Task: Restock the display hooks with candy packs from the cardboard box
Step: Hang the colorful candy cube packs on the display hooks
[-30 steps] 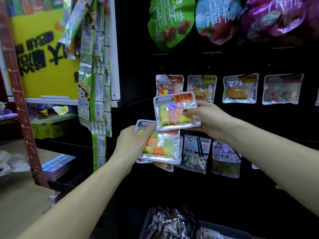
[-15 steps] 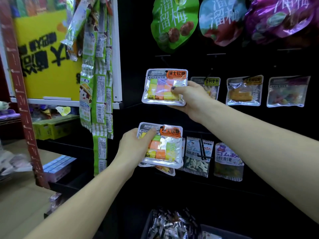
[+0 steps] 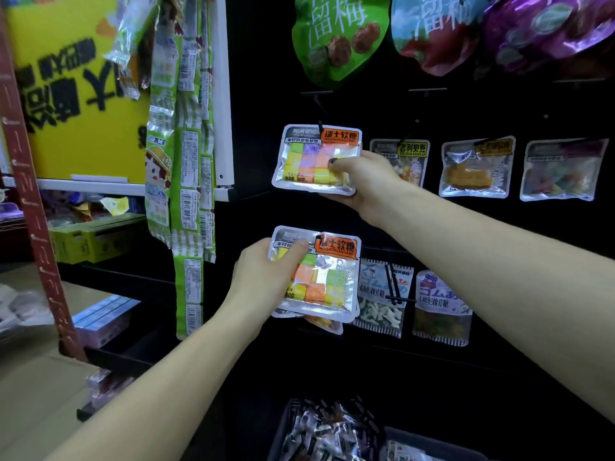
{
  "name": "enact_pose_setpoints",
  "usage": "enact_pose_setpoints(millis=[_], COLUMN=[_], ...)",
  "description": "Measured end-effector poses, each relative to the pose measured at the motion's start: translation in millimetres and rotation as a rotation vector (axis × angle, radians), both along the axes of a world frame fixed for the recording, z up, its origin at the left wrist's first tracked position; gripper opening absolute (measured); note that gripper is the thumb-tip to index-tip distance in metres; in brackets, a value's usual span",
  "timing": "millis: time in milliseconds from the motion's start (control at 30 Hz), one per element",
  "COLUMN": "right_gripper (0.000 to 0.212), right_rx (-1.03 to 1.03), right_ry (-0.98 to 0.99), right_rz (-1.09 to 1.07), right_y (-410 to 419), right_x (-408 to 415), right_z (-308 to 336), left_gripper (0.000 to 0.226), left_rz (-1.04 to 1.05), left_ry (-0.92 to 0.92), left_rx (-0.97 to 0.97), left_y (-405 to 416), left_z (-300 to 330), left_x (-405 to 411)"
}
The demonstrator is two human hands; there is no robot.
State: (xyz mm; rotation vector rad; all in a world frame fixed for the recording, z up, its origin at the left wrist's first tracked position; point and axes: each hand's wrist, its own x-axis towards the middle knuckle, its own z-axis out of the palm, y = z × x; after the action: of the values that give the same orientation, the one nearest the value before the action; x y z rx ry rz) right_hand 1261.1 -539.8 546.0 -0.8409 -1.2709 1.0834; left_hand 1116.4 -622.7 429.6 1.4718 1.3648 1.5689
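My right hand [image 3: 362, 181] grips the lower right corner of a clear candy pack [image 3: 306, 158] with coloured cubes and an orange label. The pack sits up against the black display wall, and a dark hook [image 3: 320, 125] shows at its top edge. Lower down, my left hand [image 3: 266, 281] holds a small stack of the same candy packs [image 3: 329, 281], thumb across the front of the top one. No cardboard box is in view.
Other packs hang to the right on hooks [image 3: 476, 168], with large plum bags [image 3: 339, 34] above and gummy packs [image 3: 439, 307] below. Green snack strips [image 3: 186, 168] dangle at the left. A dark bin of wrapped sweets [image 3: 332, 430] stands below my arms.
My right hand has carried its pack up and left from in front of the stack to the hook on the upper row. My left hand has stayed put with the stack.
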Motion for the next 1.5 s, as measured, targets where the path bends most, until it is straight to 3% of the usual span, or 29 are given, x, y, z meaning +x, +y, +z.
enact_pose_setpoints(millis=[167,333,567,833,933,1100,1300,1500], right_gripper=[0.014,0.02,0.016,0.054,0.073,0.047,0.054,0.04], right_rx=[-0.016,-0.013,-0.017,-0.113,-0.183,-0.211,-0.241,-0.127], right_ry=[-0.07,-0.11,-0.165,-0.055,0.026,-0.186,-0.318,-0.525], right_rz=[-0.072,-0.16,-0.235,-0.235,-0.168,-0.138,0.124,0.241], right_y=[19.2,57.7,113.5,129.7,124.9,91.0,15.2,-48.7], right_x=[2.7,3.7,7.5,7.6,10.7,24.2,38.6,40.4], right_z=[0.7,0.0,-4.1,-8.9,-17.2,-38.1,-47.9,-49.0], left_gripper=[0.032,0.073,0.04,0.027,0.034,0.038,0.064,0.05], left_rz=[0.001,-0.006,-0.005,-0.02,-0.006,-0.001,0.017,0.065], left_ry=[-0.022,-0.068,-0.093,-0.108,-0.106,-0.122,-0.135,-0.113], left_rx=[0.009,0.05,0.068,0.097,0.1,0.095,0.08,0.084], left_y=[4.3,10.5,32.0,41.4,38.5,25.2,7.8,-2.6], left_z=[-1.4,-0.7,-3.4,-3.5,-1.3,8.0,15.9,21.4], left_x=[-1.3,-0.7,0.3,2.0,0.7,0.6,-1.9,-1.1])
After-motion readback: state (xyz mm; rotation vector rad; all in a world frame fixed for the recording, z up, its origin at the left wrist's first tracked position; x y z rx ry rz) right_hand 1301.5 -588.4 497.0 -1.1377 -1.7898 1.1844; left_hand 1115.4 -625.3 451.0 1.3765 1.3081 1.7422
